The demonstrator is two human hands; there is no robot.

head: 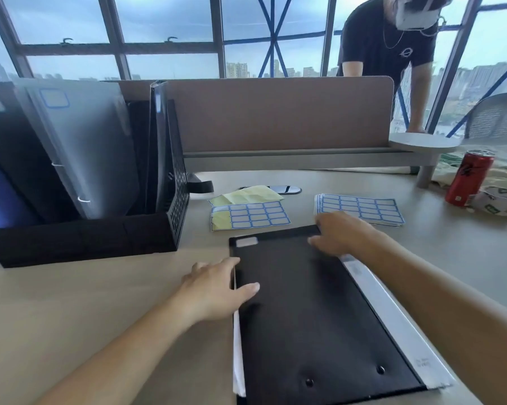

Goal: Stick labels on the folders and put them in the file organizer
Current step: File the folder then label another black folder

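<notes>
A black folder (pixel 310 311) lies flat on the desk before me, a pale label at its top left corner and a white spine strip along its right edge. My left hand (pixel 214 287) rests on the folder's left edge, thumb on the cover. My right hand (pixel 340 235) lies on its far right corner, fingers spread. A partly used sheet of blue-bordered labels (pixel 250 214) lies just beyond the folder; a stack of label sheets (pixel 360 209) is right of it. The black file organizer (pixel 79 235) at left holds several upright folders, one translucent (pixel 79 147) bearing a label.
A red drinks can (pixel 470 178) and a roll of tape (pixel 498 200) stand at the right. Yellow backing paper (pixel 249 194) lies behind the labels. A brown desk divider (pixel 275 118) runs across the back; a person in a black shirt (pixel 389 48) leans beyond it.
</notes>
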